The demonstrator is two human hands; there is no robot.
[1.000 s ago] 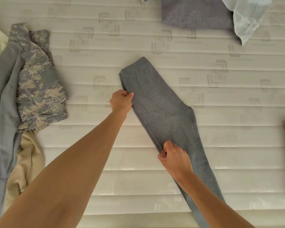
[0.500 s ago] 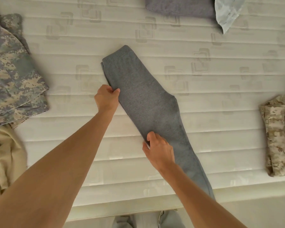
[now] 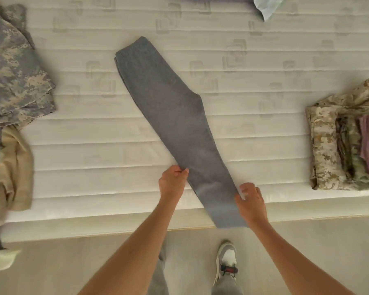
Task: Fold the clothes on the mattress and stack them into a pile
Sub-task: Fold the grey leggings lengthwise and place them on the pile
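Leftward lies a loose camouflage heap point(image 3: 17, 69); a folded pile point(image 3: 347, 143) sits well right. Between them, grey trousers point(image 3: 175, 116) slant across the mattress point(image 3: 264, 128), cuffs overhanging its near edge, left hand point(image 3: 172, 182) and right hand point(image 3: 251, 201) pinching opposite edges

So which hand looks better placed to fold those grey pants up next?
Probably both; neither clearly leads. The left hand pinches one edge of the grey pants, the right hand the opposite edge, near the leg end.

A bedroom at home: bare quilted mattress point(image 3: 264, 145) (clothes point(image 3: 19, 67) scattered).
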